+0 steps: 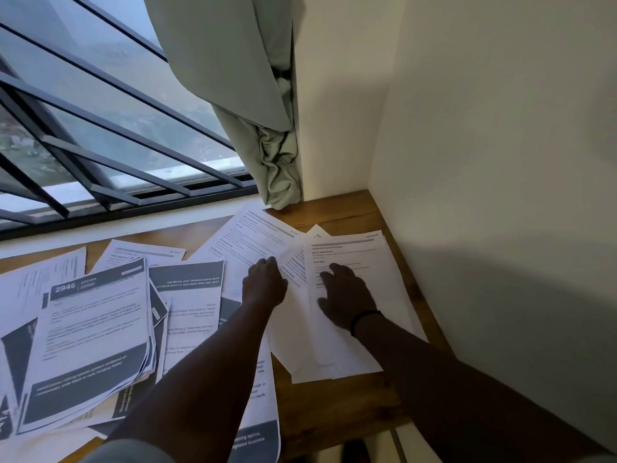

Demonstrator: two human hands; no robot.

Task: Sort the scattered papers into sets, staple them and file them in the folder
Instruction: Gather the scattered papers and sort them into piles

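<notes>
head view, wooden table (337,407) in a corner between a barred window (110,135) and a plain wall (500,162). a gathered curtain (267,128) hangs down to the table's far edge.

right hand (347,295): fingers spread, palm flat on a small stack of white text sheets (364,332) near the table's right edge, by the wall. dark band on that wrist (364,320).

left hand (265,284): fingers curled under, knuckles up, pressed on a tilted white sheet (247,242) just left of the stack; that sheet fans toward the far edge. whether the fingers pinch a sheet edge: cannot tell, fingertips are hidden under the hand.

scattered papers (187,295) cover the left half of the table, overlapping at mixed angles, some upside down. on top of them, left of the left forearm, a thick pile with dark header and footer bands (90,332); header reads "2946".

hidden / unclear: body text on all sheets too small to read. sheets at the left and near edges are cut off by the frame. the left forearm covers part of the papers beneath it. no folder or stapler can be made out.
</notes>
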